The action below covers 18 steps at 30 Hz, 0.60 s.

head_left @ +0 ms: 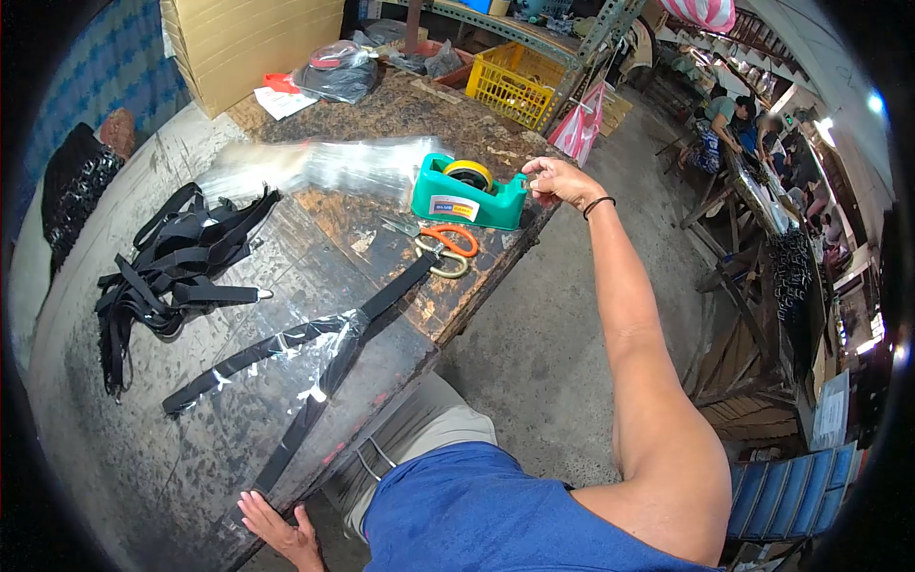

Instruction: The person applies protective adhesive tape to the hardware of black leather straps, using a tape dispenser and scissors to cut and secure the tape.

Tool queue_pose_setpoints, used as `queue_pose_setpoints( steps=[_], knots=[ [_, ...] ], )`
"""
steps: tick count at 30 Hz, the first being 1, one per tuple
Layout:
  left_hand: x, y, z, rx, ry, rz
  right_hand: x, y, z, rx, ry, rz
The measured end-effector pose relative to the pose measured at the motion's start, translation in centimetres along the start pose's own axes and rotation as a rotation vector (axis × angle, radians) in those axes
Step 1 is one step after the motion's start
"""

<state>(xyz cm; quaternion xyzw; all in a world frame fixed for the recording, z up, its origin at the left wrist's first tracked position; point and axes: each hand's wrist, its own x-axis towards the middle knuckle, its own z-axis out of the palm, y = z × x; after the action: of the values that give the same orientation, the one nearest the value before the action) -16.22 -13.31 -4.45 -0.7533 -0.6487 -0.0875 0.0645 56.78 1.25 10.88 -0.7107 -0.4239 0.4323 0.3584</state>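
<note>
My right hand [562,183] is at the cutter end of a green tape dispenser [467,207], its thumb and fingers pinched at the tape's end; the clear strip itself barely shows. A yellow-cored tape roll [468,174] sits in the dispenser. My left hand [283,530] lies with fingers apart on the table's near edge, at the lower end of a black strap [295,443]. This strap meets another black strap [262,359] under crinkled clear plastic [329,343]. Scissors [444,250] with one orange and one tan handle loop lie beside the dispenser, over the strap's upper end.
A heap of black straps [181,253] lies on the worn table [381,296]. Clear plastic sleeves [324,167] are behind. A cardboard box [253,48], a dark plastic bag [338,81] and a yellow crate [515,84] stand farther back. Other people [720,129] work at a bench on the right.
</note>
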Motion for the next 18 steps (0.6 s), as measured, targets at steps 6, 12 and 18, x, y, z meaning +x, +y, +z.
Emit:
queue_pose_setpoints(
  steps=[6, 12, 18],
  knots=[
    [0.04, 0.01, -0.02, 0.019, 0.007, 0.016, -0.37, -0.23, -0.01, -0.003, 0.006, 0.022],
    [-0.05, -0.30, 0.39, 0.032, 0.018, 0.029, -0.36, -0.53, -0.17, -0.005, 0.021, 0.064],
    [-0.02, -0.28, 0.16, 0.016, 0.043, 0.042, 0.40, 0.20, 0.18, -0.119, 0.046, -0.048]
  ],
)
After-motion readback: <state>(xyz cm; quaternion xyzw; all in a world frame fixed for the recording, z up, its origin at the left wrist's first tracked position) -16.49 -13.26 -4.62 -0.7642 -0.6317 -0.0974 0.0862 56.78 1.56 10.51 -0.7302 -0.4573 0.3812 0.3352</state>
